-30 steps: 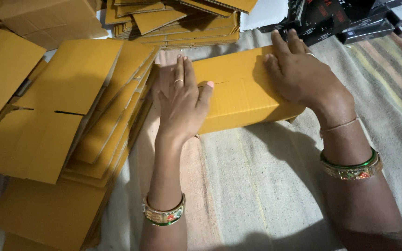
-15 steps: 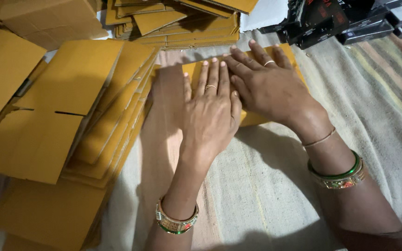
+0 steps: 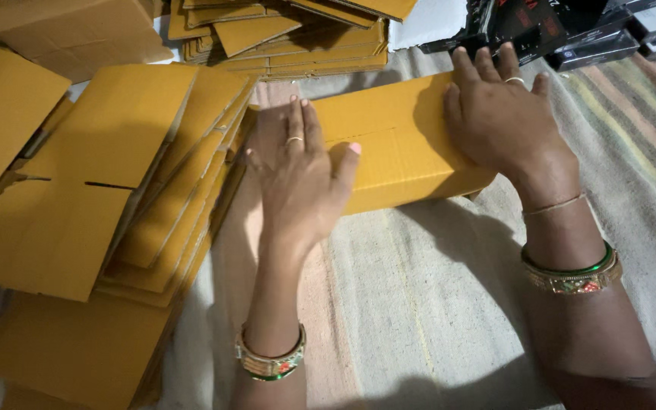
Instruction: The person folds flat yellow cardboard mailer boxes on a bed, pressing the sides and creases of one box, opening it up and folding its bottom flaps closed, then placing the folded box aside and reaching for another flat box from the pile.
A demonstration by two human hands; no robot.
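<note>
A flat yellow cardboard box (image 3: 396,148) lies on a striped cloth (image 3: 434,304) in front of me. My left hand (image 3: 298,171) rests palm down on its left end, fingers spread, thumb on the box's top face. My right hand (image 3: 499,118) presses flat on its right end, fingers pointing away from me. Both wrists wear green and gold bangles. Neither hand grips the box; both lie open on it.
Fanned stacks of flattened yellow cardboard boxes (image 3: 115,197) fill the left side. More flat boxes (image 3: 282,38) are piled at the back. Dark packaged items (image 3: 563,34) sit at the back right, beside a white sheet (image 3: 427,19).
Half a second ago both hands lay close together over the box's middle. Now they have slid apart, the left hand to the left end and the right hand to the right end.
</note>
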